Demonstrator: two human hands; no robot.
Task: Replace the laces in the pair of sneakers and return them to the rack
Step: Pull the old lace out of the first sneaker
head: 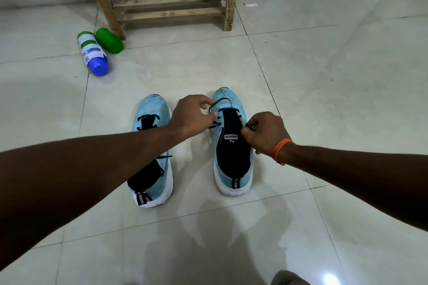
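The likeliest slip from here is the thin dark lace (221, 99) pulling through unevenly or missing an eyelet, since it seems threaded only at the toe end of the right light-blue mesh sneaker with a white sole (231, 159). A hard tug could also drag the shoe across the glossy pale tiled floor (324, 76), which looks slick. The left hand (193, 114) has its fingers curled and pinches the lace by the front eyelets. The right hand (265, 133) pinches another part of the lace at the shoe's right edge. This sneaker stands on the floor just beside its mate, the left light-blue mesh sneaker (151, 109). Both point their toes toward the slatted wooden rack (171, 4), well apart from it. The mate looks only partly laced, with a dark end trailing near its collar. Both shoes show black lining and a striped heel tab.
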